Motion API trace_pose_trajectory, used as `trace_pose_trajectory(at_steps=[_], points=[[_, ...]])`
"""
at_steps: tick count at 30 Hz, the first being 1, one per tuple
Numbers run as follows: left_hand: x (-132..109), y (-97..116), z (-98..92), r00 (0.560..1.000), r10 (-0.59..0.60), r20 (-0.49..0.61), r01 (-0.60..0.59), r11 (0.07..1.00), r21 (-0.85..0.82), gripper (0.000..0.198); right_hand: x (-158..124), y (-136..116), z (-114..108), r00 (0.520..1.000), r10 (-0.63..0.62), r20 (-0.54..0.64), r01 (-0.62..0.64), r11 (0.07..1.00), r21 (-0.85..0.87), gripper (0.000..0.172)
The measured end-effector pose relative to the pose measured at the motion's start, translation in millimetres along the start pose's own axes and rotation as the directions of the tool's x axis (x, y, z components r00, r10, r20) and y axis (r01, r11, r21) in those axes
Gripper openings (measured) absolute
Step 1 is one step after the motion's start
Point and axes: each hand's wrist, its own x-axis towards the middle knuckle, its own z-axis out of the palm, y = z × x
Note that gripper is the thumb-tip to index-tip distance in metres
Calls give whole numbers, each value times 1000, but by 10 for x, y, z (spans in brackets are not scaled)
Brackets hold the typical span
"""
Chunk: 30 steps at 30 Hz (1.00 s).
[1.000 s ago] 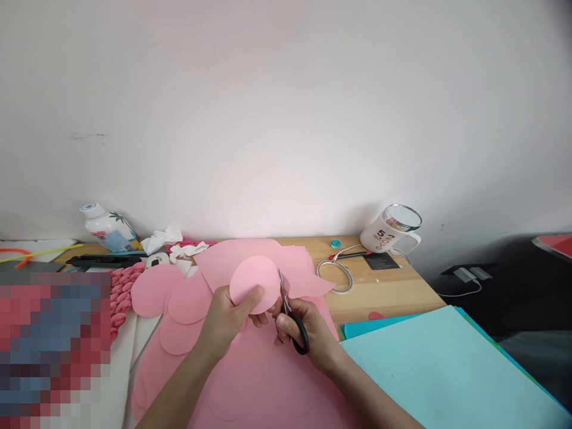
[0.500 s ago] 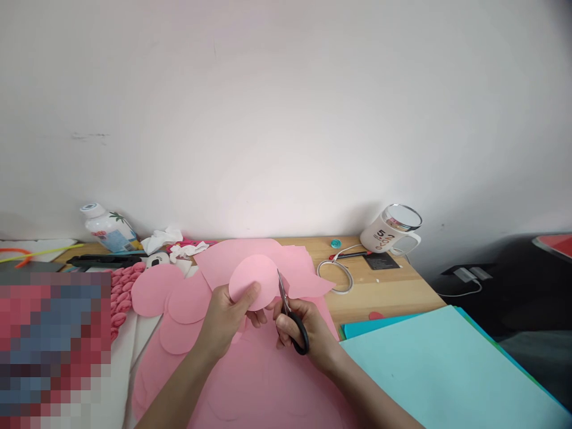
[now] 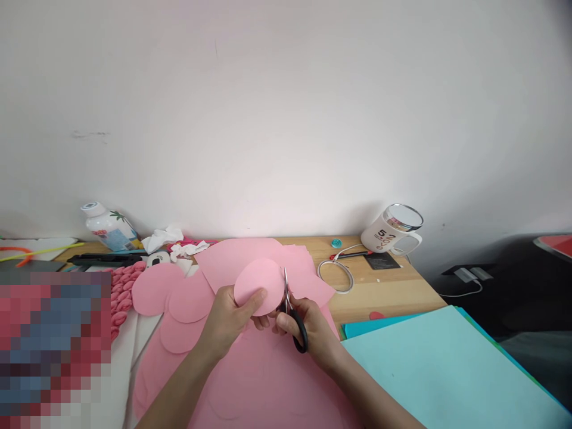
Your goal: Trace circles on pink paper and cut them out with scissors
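Note:
My left hand (image 3: 232,314) pinches a round pink paper disc (image 3: 259,283), its thumb flat on the front face. Black-handled scissors (image 3: 298,333) are in my right hand (image 3: 313,328), blades pointing up along the disc's right edge. The blades look slightly apart. Below and behind both hands lie large pink paper sheets (image 3: 268,381). Several cut pink circles (image 3: 190,298) overlap to the left of my left hand. The fingers behind the disc are partly hidden.
A white mug (image 3: 386,232) stands by the wall, near a coiled white cable (image 3: 335,277) and a black card (image 3: 382,261). Light blue sheets (image 3: 438,363) lie at right. To the left are a white bottle (image 3: 109,226), crumpled tissues (image 3: 163,238) and pink braided yarn (image 3: 125,298).
The disc has shifted slightly right and tilted in my left hand. The scissors have turned more upright, and their blades have moved a little along the disc's right edge.

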Motion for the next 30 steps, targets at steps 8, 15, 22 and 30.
trace_pose_trajectory(at_steps=[8,15,22,30], points=[[9,32,2,1000,-9,-5,9,1000,-12,33,3,21,-5,1000,-6,18,5,999,51,42],[39,-46,-20,1000,7,16,-7,1000,-21,35,-2,44,-6,1000,3,19,-5,996,91,37],[42,-46,-32,1000,14,20,-14,1000,-7,35,3,32,-7,1000,1,7,-2,996,87,36],[46,-22,-24,1000,29,-1,-29,998,-54,37,4,64,-4,1000,5,0,-5,998,69,34]])
